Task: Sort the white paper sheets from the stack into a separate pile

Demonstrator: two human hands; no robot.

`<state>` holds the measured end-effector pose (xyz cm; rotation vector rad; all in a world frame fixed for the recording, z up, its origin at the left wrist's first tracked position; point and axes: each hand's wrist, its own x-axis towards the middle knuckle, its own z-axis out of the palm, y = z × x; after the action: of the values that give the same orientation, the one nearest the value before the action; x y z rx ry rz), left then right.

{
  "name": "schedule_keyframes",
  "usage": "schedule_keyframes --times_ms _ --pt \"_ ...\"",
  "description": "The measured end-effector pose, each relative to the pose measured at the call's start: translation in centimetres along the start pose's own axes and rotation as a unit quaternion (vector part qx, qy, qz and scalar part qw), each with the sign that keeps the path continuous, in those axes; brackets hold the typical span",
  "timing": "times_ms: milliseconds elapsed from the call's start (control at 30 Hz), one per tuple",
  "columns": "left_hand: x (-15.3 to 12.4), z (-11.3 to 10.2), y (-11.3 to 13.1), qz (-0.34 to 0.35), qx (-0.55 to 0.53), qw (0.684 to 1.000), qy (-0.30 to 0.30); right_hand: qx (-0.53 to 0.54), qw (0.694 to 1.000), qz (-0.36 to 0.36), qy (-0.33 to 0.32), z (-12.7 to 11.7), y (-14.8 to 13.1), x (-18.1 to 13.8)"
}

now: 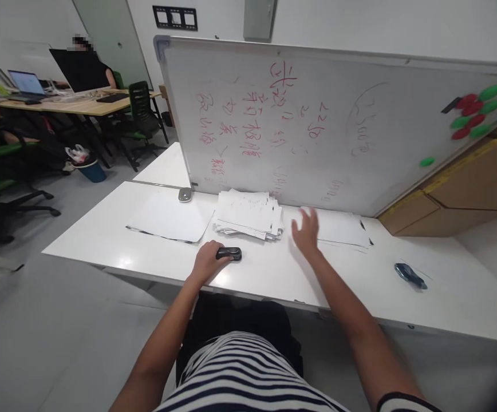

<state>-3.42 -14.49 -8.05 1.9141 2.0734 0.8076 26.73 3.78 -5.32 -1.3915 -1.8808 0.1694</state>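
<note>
My left hand (208,262) is closed around the back end of a black stapler (230,253), which lies on the white table (269,269) near its front edge. In mid-air, a little above the tabletop, my right hand (307,232) has its fingers apart and holds nothing. It is nearest to a low stack of white sheets (340,228) on the right, partly hiding its left end. Between my hands, farther back, sits a thick, uneven pile of printed papers (248,214). Left of that pile lie more white sheets (171,217) with a dark lower edge.
A computer mouse (185,195) rests by the whiteboard (338,131), which leans along the table's back and carries red writing and magnets. At the right lie a dark blue object (410,276) and cardboard boxes (467,189). People sit at desks (98,107) far left.
</note>
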Motion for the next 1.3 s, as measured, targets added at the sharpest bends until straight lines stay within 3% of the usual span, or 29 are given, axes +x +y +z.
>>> schedule_keyframes --times_ms 133,300,533,767,1000,1200,1300 --pt "0.0 -0.1 0.1 0.009 0.004 1.0 0.0 0.006 0.979 -0.133 -0.153 3.9 -5.8 -1.5" --pt "0.0 -0.2 0.3 0.013 0.001 1.0 0.003 -0.033 0.957 -0.149 -0.245 6.2 -8.0 -2.0" --pt "-0.1 -0.3 0.4 0.029 -0.012 0.999 0.007 -0.025 0.965 -0.159 -0.209 5.7 -7.7 -2.5" --pt "-0.2 -0.7 0.6 0.028 -0.028 0.999 0.003 0.048 0.978 -0.041 -0.2 4.9 -9.0 -2.1" --pt "-0.2 -0.6 0.4 0.021 -0.038 0.999 -0.004 0.093 0.974 0.026 -0.204 4.6 -8.6 -1.7" --pt "-0.2 -0.4 0.2 0.026 -0.034 0.999 0.0 0.081 0.976 0.017 -0.204 4.1 -8.9 -1.7" --pt "-0.2 -0.4 0.2 0.028 -0.025 0.999 0.004 0.054 0.982 -0.03 -0.181 4.2 -9.2 -2.0"
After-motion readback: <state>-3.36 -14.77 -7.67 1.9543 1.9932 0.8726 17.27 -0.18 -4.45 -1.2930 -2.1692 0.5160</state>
